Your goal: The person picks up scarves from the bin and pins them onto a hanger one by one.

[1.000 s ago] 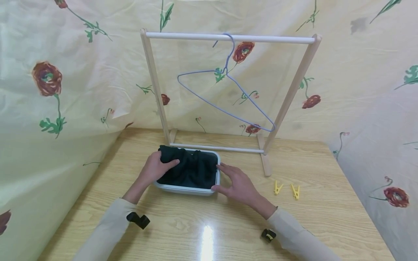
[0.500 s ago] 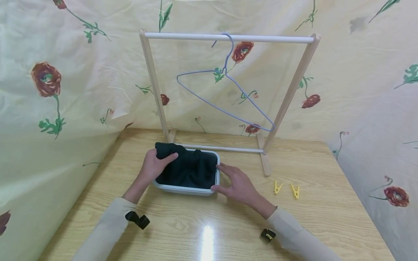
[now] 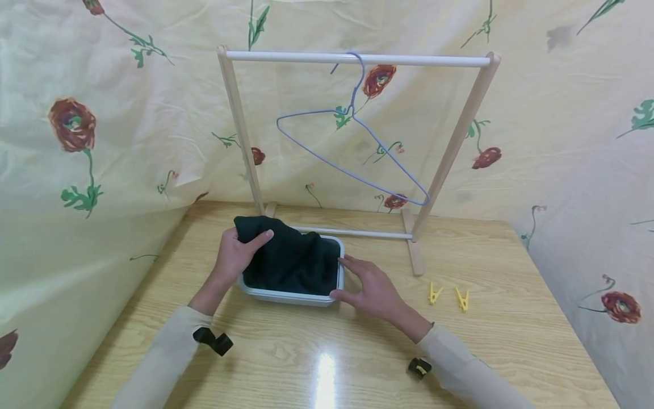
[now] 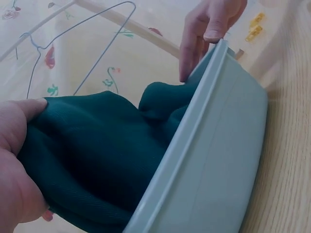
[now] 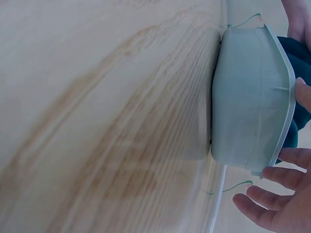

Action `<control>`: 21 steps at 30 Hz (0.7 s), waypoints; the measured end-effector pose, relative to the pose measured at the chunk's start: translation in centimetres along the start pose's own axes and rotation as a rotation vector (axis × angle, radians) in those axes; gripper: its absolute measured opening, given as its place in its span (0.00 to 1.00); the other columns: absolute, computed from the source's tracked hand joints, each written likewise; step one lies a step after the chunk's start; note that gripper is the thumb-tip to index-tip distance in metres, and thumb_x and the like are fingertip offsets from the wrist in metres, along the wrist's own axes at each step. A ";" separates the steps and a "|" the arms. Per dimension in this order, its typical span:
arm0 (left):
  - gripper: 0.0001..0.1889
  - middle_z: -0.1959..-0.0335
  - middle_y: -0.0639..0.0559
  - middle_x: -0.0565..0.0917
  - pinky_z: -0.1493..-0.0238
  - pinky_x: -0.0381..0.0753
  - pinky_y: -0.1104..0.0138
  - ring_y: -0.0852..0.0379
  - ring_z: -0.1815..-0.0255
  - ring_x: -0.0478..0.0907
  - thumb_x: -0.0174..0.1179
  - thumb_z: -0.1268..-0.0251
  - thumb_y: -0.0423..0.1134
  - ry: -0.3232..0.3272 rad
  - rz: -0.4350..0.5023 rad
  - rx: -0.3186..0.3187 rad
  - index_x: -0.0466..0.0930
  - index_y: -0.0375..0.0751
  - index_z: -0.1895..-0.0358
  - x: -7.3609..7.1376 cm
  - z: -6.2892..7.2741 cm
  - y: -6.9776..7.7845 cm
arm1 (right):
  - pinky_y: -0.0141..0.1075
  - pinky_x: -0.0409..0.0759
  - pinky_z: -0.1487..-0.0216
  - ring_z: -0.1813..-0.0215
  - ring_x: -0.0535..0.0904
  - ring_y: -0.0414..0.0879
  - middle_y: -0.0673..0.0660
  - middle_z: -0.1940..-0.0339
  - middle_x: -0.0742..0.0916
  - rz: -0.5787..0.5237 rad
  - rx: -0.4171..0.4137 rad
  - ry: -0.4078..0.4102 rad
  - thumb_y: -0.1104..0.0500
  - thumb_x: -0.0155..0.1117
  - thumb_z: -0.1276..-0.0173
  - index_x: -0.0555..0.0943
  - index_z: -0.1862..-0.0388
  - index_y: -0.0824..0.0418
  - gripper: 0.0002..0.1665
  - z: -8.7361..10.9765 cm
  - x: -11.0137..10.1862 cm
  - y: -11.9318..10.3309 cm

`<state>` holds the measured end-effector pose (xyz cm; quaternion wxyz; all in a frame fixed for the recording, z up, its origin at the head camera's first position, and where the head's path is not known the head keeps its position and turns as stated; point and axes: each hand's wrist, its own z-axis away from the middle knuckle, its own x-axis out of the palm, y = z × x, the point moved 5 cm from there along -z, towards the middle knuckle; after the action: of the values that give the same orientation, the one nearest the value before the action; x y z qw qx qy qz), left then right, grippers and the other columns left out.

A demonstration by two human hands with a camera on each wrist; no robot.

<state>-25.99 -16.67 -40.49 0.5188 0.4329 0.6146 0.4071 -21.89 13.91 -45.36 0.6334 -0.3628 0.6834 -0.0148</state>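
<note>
Left hand (image 3: 232, 258): a fold of dark green cloth (image 3: 293, 264) is gripped at the cloth's upper left corner, thumb laid over the front. The corner is held above the rim of the pale tub (image 3: 288, 297); the remainder lies bunched inside it. Right hand (image 3: 373, 289): thumb and fingers are spread wide and rested along the rim at the tub's right end, two fingers standing off it in the right wrist view. The tub is presumably steadied there, so that it is not dragged along with the cloth.

Beyond the hands, the tub is set on the wooden table (image 3: 511, 341), in front of a small rack (image 3: 409, 60). A blue wire hanger (image 3: 352, 101) is hung from the top rail, bare. To the right, two yellow clothespins, one (image 3: 435, 294) nearer the tub and the other (image 3: 462, 300) beside it, are laid just apart, probably to be kept within reach.

Not resolved: most left fingers are concealed behind the cloth; the tub's floor is covered; the rack's left foot is partly masked. Garment type cannot be determined. In the right wrist view, cloth and both hands are cut off.
</note>
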 end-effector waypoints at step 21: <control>0.19 0.66 0.57 0.86 0.55 0.77 0.64 0.51 0.59 0.79 0.70 0.33 0.47 0.102 0.141 0.089 0.83 0.31 0.56 -1.2 0.4 2.4 | 0.57 0.72 0.31 0.27 0.73 0.58 0.55 0.26 0.76 -0.033 -0.019 0.064 0.33 0.66 0.32 0.72 0.25 0.54 0.44 0.6 -1.5 -0.6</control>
<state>-25.21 -17.07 -37.96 0.4372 0.4762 0.6258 0.4364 -21.19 14.51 -43.95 0.6075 -0.3793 0.6973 -0.0301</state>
